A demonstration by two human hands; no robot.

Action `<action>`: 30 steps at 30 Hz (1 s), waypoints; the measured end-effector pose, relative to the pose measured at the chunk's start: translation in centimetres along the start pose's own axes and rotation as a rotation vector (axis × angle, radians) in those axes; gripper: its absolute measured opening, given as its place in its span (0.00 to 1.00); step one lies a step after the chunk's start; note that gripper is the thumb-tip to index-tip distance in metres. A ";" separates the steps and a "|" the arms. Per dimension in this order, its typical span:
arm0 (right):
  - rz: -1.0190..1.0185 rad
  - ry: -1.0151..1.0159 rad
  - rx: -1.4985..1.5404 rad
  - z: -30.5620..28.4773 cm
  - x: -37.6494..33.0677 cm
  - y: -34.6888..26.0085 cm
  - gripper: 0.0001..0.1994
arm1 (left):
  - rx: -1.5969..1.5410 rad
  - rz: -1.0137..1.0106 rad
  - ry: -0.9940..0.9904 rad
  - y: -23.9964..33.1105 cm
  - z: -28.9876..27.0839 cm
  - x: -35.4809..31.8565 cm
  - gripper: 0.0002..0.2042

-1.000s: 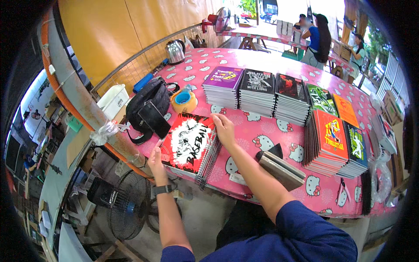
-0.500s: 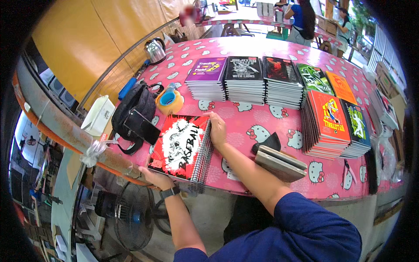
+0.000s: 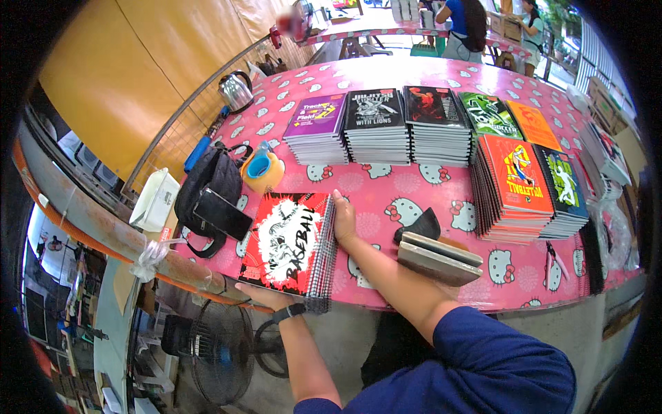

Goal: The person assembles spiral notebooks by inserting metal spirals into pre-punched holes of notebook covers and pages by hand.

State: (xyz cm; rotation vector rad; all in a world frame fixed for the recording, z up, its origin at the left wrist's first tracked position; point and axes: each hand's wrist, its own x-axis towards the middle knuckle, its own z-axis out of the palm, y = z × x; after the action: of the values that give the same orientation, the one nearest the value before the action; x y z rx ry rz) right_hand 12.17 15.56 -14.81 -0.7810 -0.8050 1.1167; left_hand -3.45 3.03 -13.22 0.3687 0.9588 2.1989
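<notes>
Your left hand (image 3: pixel 265 297) sits at the lower centre of the frame, cupped under the near edge of the stack of red spiral-bound notebooks with a black-and-white cover (image 3: pixel 289 243); its fingers are mostly hidden beneath the stack, so you cannot tell how far they curl. Your right hand (image 3: pixel 343 219) lies flat against the stack's right side, fingers stretched out and together along the wire spirals, pressing rather than gripping.

The stack rests on the pink patterned tablecloth (image 3: pixel 386 186), left of centre, and its near corner overhangs the table's front edge. Just to its left, touching or nearly so, lie a black shoulder bag (image 3: pixel 207 181) with a black phone (image 3: pixel 222 214) on top. A roll of tan packing tape in a blue dispenser (image 3: pixel 262 170) stands just above the stack's upper left corner.

To the right of your right forearm sit a black pouch (image 3: pixel 419 225) and a couple of grey-edged flat boards (image 3: pixel 438 257), near but apart from the stack. Open cloth lies between your stack and the row of notebook piles (image 3: pixel 376 127) across the upper middle of the frame.
</notes>
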 end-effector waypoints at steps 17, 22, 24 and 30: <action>-0.245 -0.588 -1.235 -13.8 -7.0 -29.5 0.20 | 0.505 1.194 -0.406 6.2 4.8 -13.1 0.20; 0.222 -0.497 -1.320 -20.7 -0.4 -20.7 0.23 | 0.797 0.522 -0.974 -2.9 10.3 -18.8 0.43; -0.090 -0.609 -1.315 -22.3 0.1 -17.3 0.22 | 0.581 -0.009 -0.962 -6.7 10.2 -18.4 0.48; -0.159 -0.420 -1.171 -23.6 -4.0 -24.4 0.19 | 0.700 -0.172 -0.959 -8.8 9.9 -22.7 0.43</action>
State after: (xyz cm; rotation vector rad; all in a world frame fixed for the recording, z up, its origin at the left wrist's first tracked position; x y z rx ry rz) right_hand 42.53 2.54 -6.12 -1.4132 -1.9027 0.5850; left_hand 22.06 -3.39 -12.43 1.4303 1.0723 1.1872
